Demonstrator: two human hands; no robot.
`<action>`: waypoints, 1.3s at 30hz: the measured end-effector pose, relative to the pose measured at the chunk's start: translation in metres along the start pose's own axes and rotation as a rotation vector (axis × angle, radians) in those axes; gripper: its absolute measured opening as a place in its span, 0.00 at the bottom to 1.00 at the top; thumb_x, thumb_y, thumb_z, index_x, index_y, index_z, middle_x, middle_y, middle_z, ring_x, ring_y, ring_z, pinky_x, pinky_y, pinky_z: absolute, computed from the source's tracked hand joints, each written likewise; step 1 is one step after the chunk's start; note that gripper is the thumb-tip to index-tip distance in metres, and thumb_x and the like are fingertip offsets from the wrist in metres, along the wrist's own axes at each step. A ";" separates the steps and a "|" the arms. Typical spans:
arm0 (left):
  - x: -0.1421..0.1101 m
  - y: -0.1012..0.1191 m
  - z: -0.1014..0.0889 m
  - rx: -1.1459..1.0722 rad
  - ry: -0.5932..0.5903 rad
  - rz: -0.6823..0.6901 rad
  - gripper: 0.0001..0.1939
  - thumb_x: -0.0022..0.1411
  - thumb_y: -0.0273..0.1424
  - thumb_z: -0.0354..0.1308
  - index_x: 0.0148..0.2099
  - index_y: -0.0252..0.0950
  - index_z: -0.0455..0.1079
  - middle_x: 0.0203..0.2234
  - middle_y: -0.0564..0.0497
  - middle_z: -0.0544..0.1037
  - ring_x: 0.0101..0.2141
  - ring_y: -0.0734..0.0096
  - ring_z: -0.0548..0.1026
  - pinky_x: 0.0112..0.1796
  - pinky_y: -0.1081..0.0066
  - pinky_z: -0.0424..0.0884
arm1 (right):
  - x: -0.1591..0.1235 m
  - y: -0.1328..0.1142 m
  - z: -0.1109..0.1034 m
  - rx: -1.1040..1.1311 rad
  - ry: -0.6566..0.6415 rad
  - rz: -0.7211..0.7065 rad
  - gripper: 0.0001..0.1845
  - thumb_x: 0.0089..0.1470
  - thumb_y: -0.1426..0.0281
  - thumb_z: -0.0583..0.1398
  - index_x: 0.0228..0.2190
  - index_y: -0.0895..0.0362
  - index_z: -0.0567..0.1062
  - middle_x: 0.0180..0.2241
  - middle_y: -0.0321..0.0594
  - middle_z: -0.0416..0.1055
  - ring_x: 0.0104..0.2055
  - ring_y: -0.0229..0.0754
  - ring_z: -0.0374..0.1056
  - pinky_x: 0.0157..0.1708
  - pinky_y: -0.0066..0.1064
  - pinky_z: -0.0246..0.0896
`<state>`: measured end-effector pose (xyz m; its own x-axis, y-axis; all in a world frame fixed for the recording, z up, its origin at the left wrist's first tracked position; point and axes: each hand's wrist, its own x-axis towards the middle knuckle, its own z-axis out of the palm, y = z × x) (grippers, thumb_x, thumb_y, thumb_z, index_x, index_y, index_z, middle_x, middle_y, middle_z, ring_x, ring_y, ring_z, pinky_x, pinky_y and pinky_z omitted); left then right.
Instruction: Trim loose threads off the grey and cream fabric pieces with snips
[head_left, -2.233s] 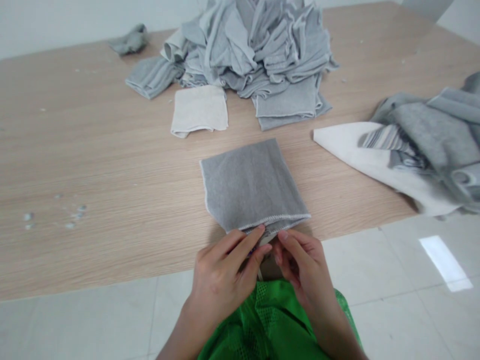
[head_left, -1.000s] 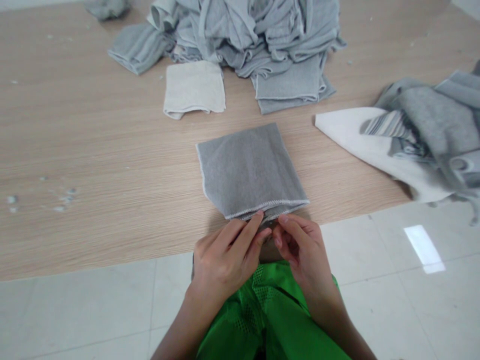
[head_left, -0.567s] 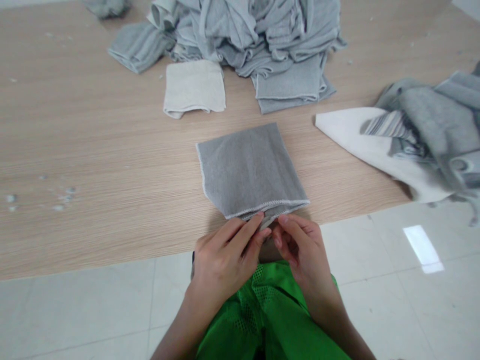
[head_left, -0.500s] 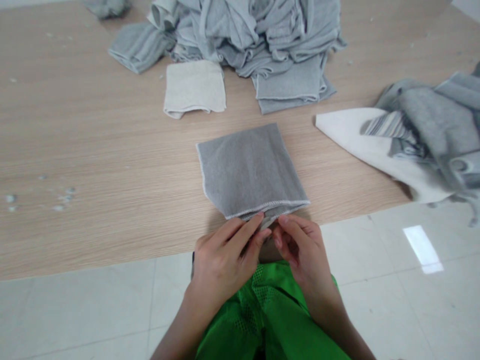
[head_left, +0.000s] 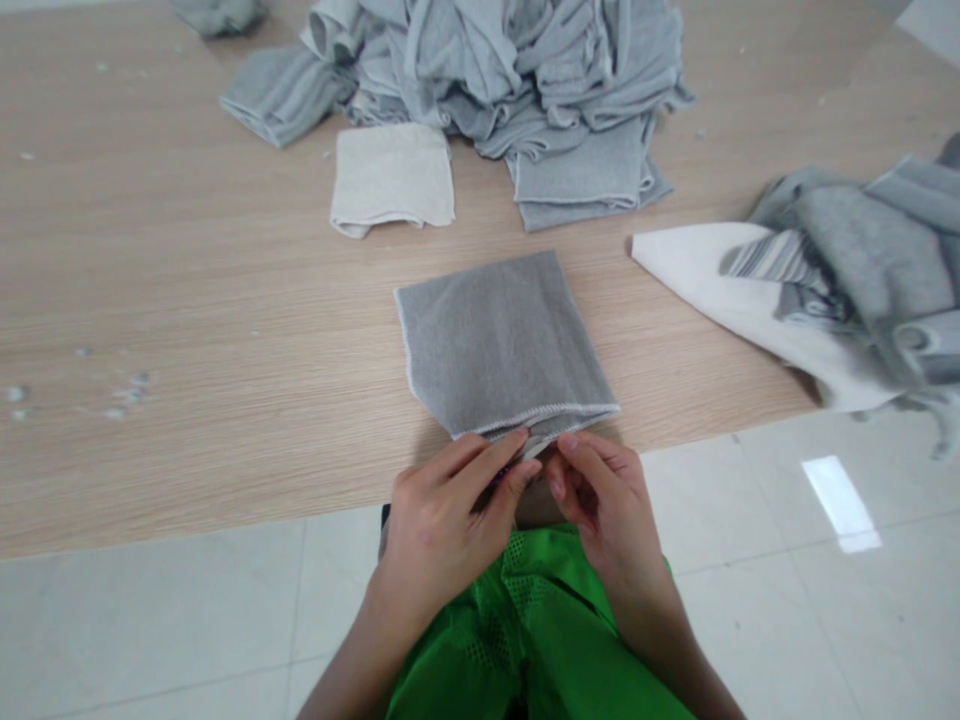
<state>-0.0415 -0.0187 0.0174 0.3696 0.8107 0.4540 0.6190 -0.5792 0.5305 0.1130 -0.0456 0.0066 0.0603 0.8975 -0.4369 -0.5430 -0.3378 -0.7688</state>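
Left hand (head_left: 446, 515) and right hand (head_left: 611, 505) pinch the gray cloth (head_left: 506, 340) at its near edge. The cloth lies on the desk (head_left: 225, 290).

"What lies around the big heap of grey cloths (head_left: 517, 75)?"
"A cream folded square (head_left: 393, 178) just in front, a folded grey piece (head_left: 285, 95) against its left side"
"Farther from the heap?"
"Pale scraps (head_left: 139, 379) in front, well left; rightward, a smaller pile (head_left: 885, 240) partly over white cloth (head_left: 716, 275)"
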 end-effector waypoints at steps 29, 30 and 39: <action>-0.002 -0.006 0.015 0.279 0.177 0.228 0.12 0.60 0.26 0.68 0.47 0.32 0.77 0.31 0.49 0.84 0.27 0.72 0.80 0.30 0.72 0.75 | 0.002 0.000 0.000 0.041 0.022 -0.011 0.16 0.57 0.62 0.63 0.22 0.57 0.75 0.16 0.31 0.66 0.13 0.27 0.47 0.10 0.23 0.33; -0.002 -0.005 0.016 0.268 0.178 0.211 0.11 0.61 0.26 0.68 0.47 0.33 0.77 0.31 0.49 0.84 0.27 0.72 0.80 0.30 0.73 0.75 | 0.002 0.000 0.000 0.036 0.024 -0.015 0.15 0.57 0.62 0.63 0.23 0.57 0.75 0.16 0.31 0.66 0.13 0.27 0.47 0.10 0.23 0.33; -0.004 -0.008 0.015 -0.004 0.170 0.037 0.10 0.63 0.25 0.66 0.47 0.35 0.78 0.35 0.50 0.84 0.31 0.75 0.81 0.34 0.77 0.77 | 0.002 0.002 0.002 0.066 0.038 0.012 0.17 0.56 0.61 0.65 0.20 0.58 0.72 0.16 0.30 0.65 0.13 0.26 0.47 0.10 0.22 0.33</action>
<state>-0.0372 -0.0159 0.0010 0.2696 0.7628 0.5878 0.6041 -0.6093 0.5136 0.1107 -0.0442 0.0049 0.0848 0.8817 -0.4642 -0.5976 -0.3278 -0.7317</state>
